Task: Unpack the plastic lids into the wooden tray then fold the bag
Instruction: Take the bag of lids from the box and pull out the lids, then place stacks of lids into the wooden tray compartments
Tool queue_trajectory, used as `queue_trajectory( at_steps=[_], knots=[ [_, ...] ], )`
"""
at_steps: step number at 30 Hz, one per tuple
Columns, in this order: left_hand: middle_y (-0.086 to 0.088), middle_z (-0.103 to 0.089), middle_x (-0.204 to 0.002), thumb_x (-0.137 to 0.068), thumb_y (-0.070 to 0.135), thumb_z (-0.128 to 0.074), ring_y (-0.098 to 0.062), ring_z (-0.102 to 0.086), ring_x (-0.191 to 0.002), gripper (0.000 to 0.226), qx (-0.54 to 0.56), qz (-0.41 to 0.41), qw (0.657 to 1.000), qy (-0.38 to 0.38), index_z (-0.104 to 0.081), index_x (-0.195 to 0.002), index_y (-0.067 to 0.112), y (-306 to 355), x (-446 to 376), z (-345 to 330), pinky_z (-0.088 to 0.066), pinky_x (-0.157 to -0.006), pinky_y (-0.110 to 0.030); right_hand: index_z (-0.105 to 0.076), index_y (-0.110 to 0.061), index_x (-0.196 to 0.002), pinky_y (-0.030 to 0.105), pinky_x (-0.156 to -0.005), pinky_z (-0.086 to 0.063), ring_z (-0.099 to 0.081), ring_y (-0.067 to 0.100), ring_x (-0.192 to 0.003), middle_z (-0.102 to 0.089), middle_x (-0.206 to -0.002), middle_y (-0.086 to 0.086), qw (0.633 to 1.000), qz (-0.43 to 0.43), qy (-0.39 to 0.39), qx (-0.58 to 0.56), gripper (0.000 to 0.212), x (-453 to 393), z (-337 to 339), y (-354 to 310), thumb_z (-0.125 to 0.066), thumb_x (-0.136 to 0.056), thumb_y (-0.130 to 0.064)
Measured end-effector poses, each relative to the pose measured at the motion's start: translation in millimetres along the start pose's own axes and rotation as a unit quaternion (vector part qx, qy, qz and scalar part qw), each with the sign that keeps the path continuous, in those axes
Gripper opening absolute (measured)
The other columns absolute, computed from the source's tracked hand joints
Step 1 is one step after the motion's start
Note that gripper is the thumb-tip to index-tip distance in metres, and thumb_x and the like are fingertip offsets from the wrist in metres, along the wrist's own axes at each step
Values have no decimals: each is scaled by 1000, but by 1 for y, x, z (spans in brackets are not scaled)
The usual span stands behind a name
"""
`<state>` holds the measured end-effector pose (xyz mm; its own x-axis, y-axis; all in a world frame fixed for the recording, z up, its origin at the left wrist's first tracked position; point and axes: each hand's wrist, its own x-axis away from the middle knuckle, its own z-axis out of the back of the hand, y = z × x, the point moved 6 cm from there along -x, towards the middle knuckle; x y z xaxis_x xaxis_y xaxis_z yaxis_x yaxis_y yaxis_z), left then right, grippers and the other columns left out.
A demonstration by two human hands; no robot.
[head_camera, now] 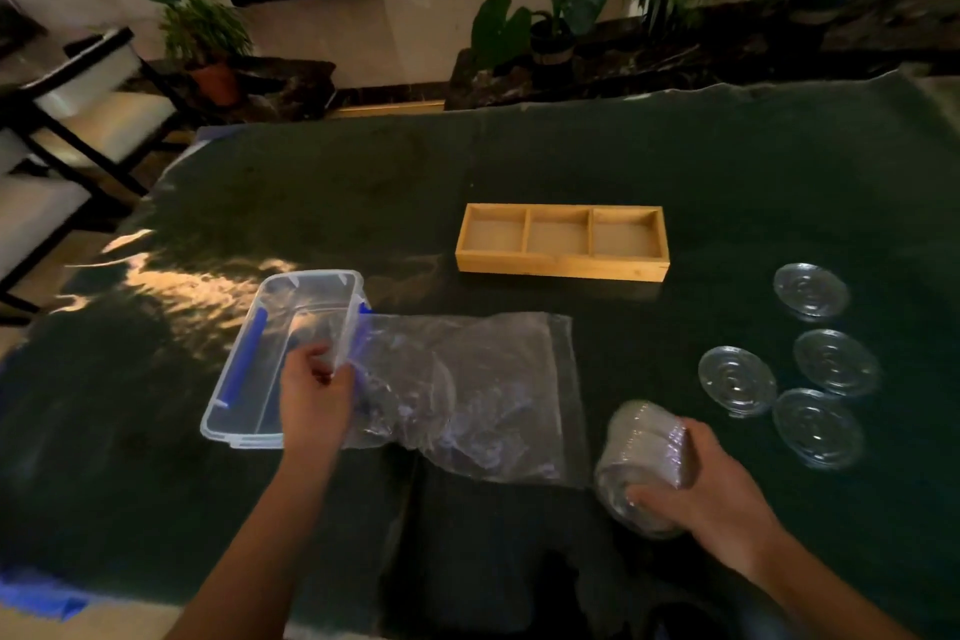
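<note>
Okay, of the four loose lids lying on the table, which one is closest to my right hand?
The bottom lid, lowest of the four, lies closest to your right hand.

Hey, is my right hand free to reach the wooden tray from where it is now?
Probably yes. The right hand grips a stack of lids, and only bare green cloth lies between it and the wooden tray.

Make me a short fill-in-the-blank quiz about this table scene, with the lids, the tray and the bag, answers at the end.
1. The wooden tray has ____ compartments.
2. ____ single lids lie flat on the table, right of the bag.
3. The stack of lids is held by the ____ hand.
4. The left hand grips the bag's end beside the clear ____.

Answers: three; four; right; box
</note>
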<state>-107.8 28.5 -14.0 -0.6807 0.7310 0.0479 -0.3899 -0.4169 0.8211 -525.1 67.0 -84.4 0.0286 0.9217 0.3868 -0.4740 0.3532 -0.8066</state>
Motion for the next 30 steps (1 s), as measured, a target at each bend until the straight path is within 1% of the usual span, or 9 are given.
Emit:
queue_trajectory(
  at_steps=[5,8,10,12,15,18,23,27,30],
  knots=[
    [-23,-41,-142,-88,21,-69,-42,-39,-131,52,-292,-161,942,-35,-48,-135,15,29,36,-15,-37,-104,-58,-50,-31,-115,48,-86,-55,-66,18,-95,-67,-105,-3,992,-53,72,-94,75,10,7,18,-95,-55,-27],
    [-4,-54,-128,-86,27,-68,-19,-55,-115,37,-210,-260,932,-142,-56,-121,30,46,69,-53,-52,-93,-39,-48,-33,-116,42,-82,-55,-65,15,-94,-67,-106,-5,990,-56,98,-81,77,15,3,11,-94,-53,-34],
    [11,-57,-115,-91,34,-60,0,-58,-93,21,-127,-217,922,-294,-56,-110,42,41,86,-94,-51,-79,-22,-47,-39,-113,30,-74,-52,-64,8,-91,-66,-104,-10,992,-44,101,-54,81,16,-3,-3,-89,-45,-48],
    [11,-55,-117,-94,35,-58,-3,-59,-95,24,-94,-119,905,-398,-57,-118,39,14,93,-133,-52,-84,-27,-45,-45,-109,22,-68,-48,-63,-1,-87,-65,-100,-15,994,-19,107,-10,77,13,-10,-21,-82,-43,-57],
    [-6,-60,-123,-95,22,-59,-23,-63,-105,34,-97,23,890,-445,-58,-129,21,-31,87,-165,-53,-93,-40,-40,-45,-114,31,-73,-53,-62,2,-87,-62,-102,-17,990,32,105,93,77,4,-26,-52,-78,-49,-62],
    [-5,-68,-106,-100,32,-53,-18,-65,-92,26,25,181,870,-459,-61,-121,19,-45,83,-166,-53,-76,-33,-36,-35,-127,36,-82,-52,-56,9,-101,-53,-114,-15,959,94,66,257,83,-9,-50,-78,-72,-60,-69],
    [2,-70,-111,-101,50,-43,-16,-67,-103,26,146,215,845,-467,-63,-106,35,-32,98,-162,-55,-74,-33,-36,-22,-136,39,-75,-57,-41,20,-128,-48,-138,-1,889,201,85,402,78,-19,-89,-100,-75,-72,-42],
    [-8,-69,-121,-100,33,-49,-22,-64,-110,24,186,223,847,-445,-66,-116,26,-32,100,-161,-57,-88,-41,-63,-5,-118,40,-51,-60,-61,35,-113,-66,-118,16,852,245,114,448,76,-9,-105,-90,-92,-51,-27],
    [-8,-69,-123,-93,22,-58,-25,-64,-113,28,210,212,819,-490,-67,-119,28,-40,104,-162,-57,-90,-45,-71,1,-108,44,-56,-61,-65,45,-106,-69,-113,27,820,278,104,490,73,2,-122,-66,-95,-45,-25]
  ],
)
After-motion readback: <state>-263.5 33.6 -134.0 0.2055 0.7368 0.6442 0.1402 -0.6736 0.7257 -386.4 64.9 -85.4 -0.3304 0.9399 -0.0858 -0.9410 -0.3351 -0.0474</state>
